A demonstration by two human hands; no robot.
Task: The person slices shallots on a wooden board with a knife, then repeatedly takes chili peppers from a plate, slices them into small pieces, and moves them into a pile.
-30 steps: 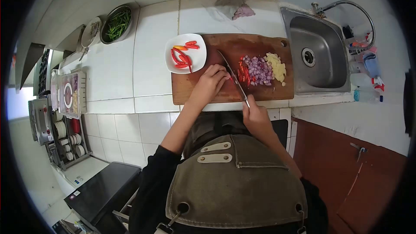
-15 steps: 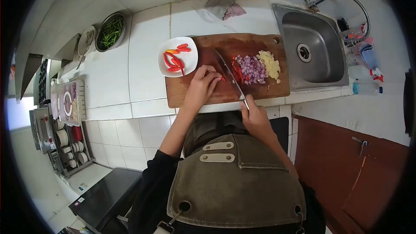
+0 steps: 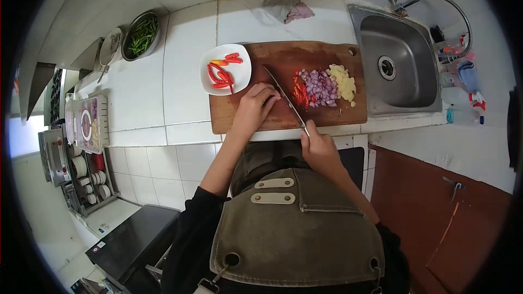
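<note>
Clock read off the cutting board [image 3: 305, 54], twelve being the counter's wall side. We had the left hand [image 3: 253, 108] at eight, fingers bent and drawn together, tips just beside the blade; we couldn't tell what they had hold of, too small and partly hidden. We had the right hand [image 3: 320, 152] at five, at the board's near edge, closed around the handle of the knife [image 3: 295, 111]. Blade lay slantwise over the board, tip toward eleven, handle toward five; we couldn't tell if the edge touched wood.

Just off the blade toward three, we logged chopped red chili [image 3: 299, 92], then diced purple onion [image 3: 320, 88] against it, then pale yellow pieces [image 3: 343, 83] outermost. Between nine and ten we noted a white bowl [image 3: 242, 73] overlapping the board's edge, whole red chilies [image 3: 222, 80] inside plus an orange one. Near ten, well apart on the counter [image 3: 188, 76], we saw green chilies [image 3: 143, 35] in an oval bowl. Sink [image 3: 400, 98] sat between two and three, beside the board.
</note>
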